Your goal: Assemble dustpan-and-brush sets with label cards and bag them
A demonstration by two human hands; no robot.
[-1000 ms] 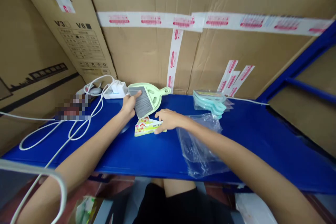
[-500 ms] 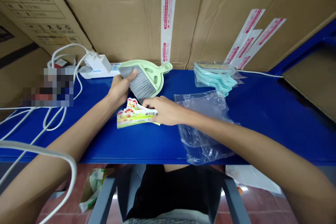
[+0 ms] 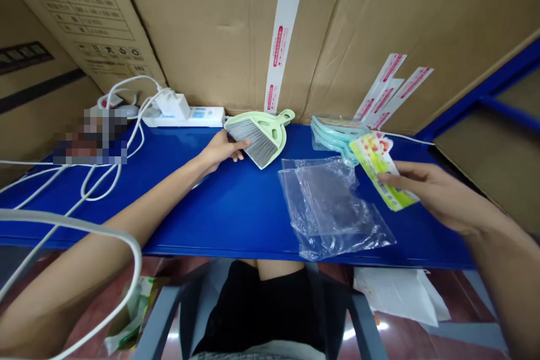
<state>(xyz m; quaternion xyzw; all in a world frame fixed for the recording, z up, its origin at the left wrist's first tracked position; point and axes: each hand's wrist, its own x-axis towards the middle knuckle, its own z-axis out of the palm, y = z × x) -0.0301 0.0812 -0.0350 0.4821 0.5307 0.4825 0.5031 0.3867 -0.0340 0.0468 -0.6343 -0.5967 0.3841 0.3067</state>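
Cardboard (image 3: 202,28) sealed with printed tape rises behind a blue table (image 3: 211,219), where white cables (image 3: 76,224) loop at far left toward a power strip (image 3: 207,116). Just right of the strip, a person's left hand (image 3: 221,151) reaches the left edge of a grey-bristled brush (image 3: 257,143); whether the fingers grip it or only touch it cannot be told. The brush lies over a light green dustpan (image 3: 282,145), the pair seemingly already nested, bare of any wrapping. Near the table's front edge, transparent plastic packaging (image 3: 329,208) lies flat and crumpled, with neither brush nor dustpan inside. Behind it, pale blue sets (image 3: 331,135) sit stacked in plastic, apparently packed. At right, a printed card (image 3: 375,166) is pinched between the thumb and fingers of the right hand (image 3: 430,188), well apart from the green pair; card, pair and packaging appear not yet brought together.
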